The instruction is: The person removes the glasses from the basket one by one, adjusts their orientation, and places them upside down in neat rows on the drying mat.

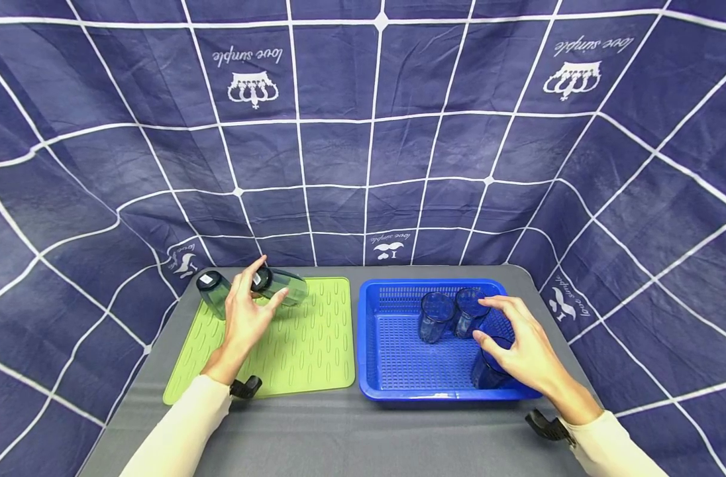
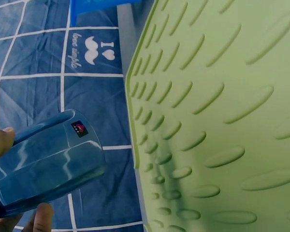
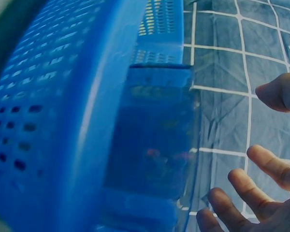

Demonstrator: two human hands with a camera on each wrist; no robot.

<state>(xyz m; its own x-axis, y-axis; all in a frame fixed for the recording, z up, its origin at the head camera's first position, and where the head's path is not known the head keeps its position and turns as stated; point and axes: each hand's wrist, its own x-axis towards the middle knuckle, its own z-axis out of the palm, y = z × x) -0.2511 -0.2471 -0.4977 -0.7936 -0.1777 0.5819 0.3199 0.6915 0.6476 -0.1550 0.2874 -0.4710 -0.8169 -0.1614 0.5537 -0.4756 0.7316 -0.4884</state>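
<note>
My left hand (image 1: 246,315) grips a tinted drinking glass (image 1: 290,289) above the green mat, tilted so that its dark end points left. In the left wrist view, thumb and fingers lie on opposite sides of this glass (image 2: 48,159), which carries a small dark sticker. Another tinted glass (image 1: 212,295) stands on the mat's far left part, just left of that hand. My right hand (image 1: 526,344), fingers spread and thumb apart, is over the right side of the blue basket (image 1: 369,358). Just below its thumb is a glass (image 1: 487,371) inside the basket; nothing is between the fingers.
Two more glasses (image 1: 436,317) stand side by side toward the basket's back right. The green mat (image 1: 315,358) lies left of the basket on a grey table (image 1: 351,430). Dark blue checked cloth (image 1: 339,152) hangs behind and at both sides.
</note>
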